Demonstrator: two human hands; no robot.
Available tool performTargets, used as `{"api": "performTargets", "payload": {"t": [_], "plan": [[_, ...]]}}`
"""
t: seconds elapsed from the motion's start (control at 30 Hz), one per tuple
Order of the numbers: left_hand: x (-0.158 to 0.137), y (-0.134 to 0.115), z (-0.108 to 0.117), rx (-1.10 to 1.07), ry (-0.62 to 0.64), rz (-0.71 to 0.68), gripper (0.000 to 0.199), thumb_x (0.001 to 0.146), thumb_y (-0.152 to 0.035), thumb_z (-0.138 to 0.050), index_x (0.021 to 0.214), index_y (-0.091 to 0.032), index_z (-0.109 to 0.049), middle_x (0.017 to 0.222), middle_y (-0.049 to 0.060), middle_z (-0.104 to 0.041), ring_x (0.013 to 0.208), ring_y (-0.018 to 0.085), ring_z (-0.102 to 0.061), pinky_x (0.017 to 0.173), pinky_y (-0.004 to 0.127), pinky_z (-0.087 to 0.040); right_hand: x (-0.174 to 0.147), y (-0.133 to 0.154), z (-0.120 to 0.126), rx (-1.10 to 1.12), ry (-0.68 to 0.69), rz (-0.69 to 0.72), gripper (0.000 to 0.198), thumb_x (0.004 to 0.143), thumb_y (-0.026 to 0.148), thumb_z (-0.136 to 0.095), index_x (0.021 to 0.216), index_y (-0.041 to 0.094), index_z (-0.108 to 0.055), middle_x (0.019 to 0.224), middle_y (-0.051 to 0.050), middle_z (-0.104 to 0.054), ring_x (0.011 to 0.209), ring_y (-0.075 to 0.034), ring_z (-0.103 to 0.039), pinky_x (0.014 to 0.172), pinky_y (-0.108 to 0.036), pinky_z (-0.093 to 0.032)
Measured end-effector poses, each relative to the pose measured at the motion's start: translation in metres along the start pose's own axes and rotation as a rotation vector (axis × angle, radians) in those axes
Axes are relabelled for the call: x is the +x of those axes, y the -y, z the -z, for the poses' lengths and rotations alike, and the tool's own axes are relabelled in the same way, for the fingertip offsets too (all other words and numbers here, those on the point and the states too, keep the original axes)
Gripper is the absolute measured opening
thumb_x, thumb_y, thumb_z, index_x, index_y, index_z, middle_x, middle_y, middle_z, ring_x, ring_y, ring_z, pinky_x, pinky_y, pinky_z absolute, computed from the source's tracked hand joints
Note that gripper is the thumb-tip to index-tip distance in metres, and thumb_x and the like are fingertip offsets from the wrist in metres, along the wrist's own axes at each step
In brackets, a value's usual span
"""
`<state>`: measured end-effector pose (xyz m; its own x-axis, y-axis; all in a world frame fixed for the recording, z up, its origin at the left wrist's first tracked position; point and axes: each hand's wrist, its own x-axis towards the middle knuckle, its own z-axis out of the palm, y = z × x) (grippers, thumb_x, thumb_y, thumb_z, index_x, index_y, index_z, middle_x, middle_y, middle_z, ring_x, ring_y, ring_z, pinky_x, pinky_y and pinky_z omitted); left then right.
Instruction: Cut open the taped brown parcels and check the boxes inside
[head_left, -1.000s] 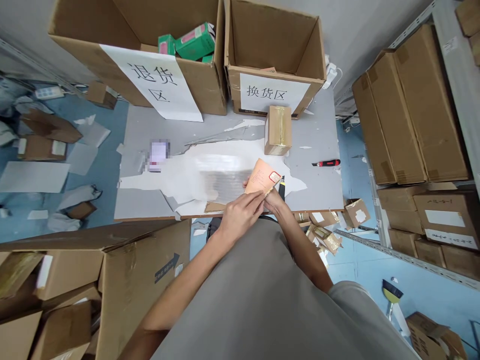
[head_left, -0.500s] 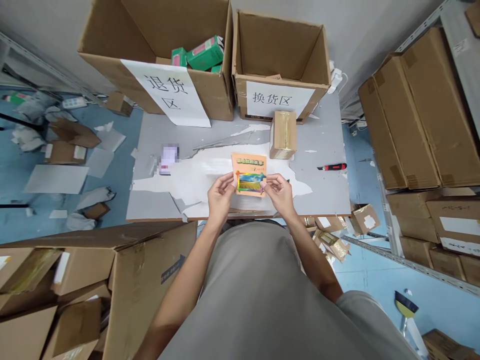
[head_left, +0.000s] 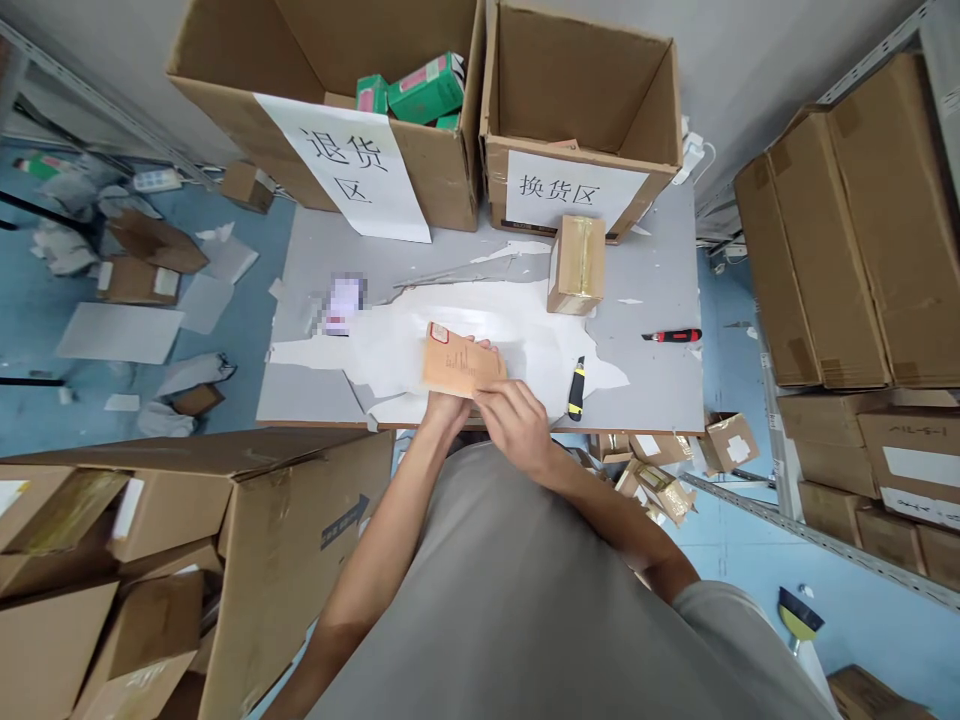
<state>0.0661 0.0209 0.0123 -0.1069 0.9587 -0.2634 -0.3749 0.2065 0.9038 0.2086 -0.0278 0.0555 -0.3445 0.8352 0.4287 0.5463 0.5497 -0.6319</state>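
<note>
A thin orange booklet is held low over the near edge of the table, tilted. Its facing side carries small printed lines and a red stamp-like mark at the upper left corner. My left hand supports it from below, mostly hidden, with fingertips showing past the far edge. My right hand is closed at the lower right corner, its thumb and fingers on the booklet. Right of the hands lies a black and yellow utility knife. Farther back stands a small taped carton.
Two large open cartons line the back, the left one with green boxes inside, the right one labelled. A red and black utility knife lies at the table's right. Stacked boxes stand right; a big carton stands near left.
The booklet has turned from its picture cover to the printed side and moved left. My left hand has shifted underneath it, and my right hand has come left, uncovering the yellow utility knife.
</note>
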Motion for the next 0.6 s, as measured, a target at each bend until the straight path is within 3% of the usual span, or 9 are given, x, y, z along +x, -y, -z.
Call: {"api": "performTargets", "payload": {"t": [0.17,0.37,0.5,0.6], "plan": [[-0.002,-0.009,0.018,0.026,-0.081,-0.047,0.056,0.07,-0.051,-0.105,0.108,-0.023,-0.074,0.113,0.009,-0.085,0.113,0.028,-0.082,0.112,0.046,-0.064,0.009,-0.023,0.021,0.136,-0.191,-0.206,0.015,0.116,0.026,-0.061,0.121,0.026,-0.076,0.112,-0.008,-0.081,0.108,-0.024,-0.08,0.097,-0.039,-0.067],[-0.009,-0.032,0.023,0.211,-0.037,-0.226,0.042,0.08,-0.056,-0.098,0.08,-0.023,-0.072,0.104,0.011,-0.084,0.13,0.034,-0.08,0.118,0.053,-0.063,0.011,-0.054,0.035,0.352,-0.229,-0.252,0.016,0.111,0.026,-0.063,0.109,0.028,-0.079,0.119,-0.008,-0.085,0.12,-0.024,-0.081,0.114,-0.044,-0.063],[-0.011,-0.042,0.021,0.312,-0.043,-0.112,0.048,0.079,-0.062,-0.097,0.099,-0.021,-0.081,0.107,0.012,-0.087,0.113,0.032,-0.084,0.109,0.05,-0.069,0.007,-0.06,0.03,0.484,-0.245,-0.539,0.017,0.102,0.042,-0.076,0.104,0.025,-0.079,0.107,-0.008,-0.086,0.107,-0.026,-0.082,0.103,-0.043,-0.068],[-0.008,-0.049,0.021,0.424,0.012,0.01,0.059,0.08,-0.071,-0.093,0.107,-0.019,-0.084,0.1,0.011,-0.087,0.088,0.029,-0.084,0.082,0.043,-0.074,0.01,-0.062,0.029,0.657,-0.242,-0.766,0.037,0.089,0.056,-0.086,0.104,0.023,-0.078,0.097,-0.008,-0.084,0.084,-0.023,-0.08,0.077,-0.037,-0.071]]}}
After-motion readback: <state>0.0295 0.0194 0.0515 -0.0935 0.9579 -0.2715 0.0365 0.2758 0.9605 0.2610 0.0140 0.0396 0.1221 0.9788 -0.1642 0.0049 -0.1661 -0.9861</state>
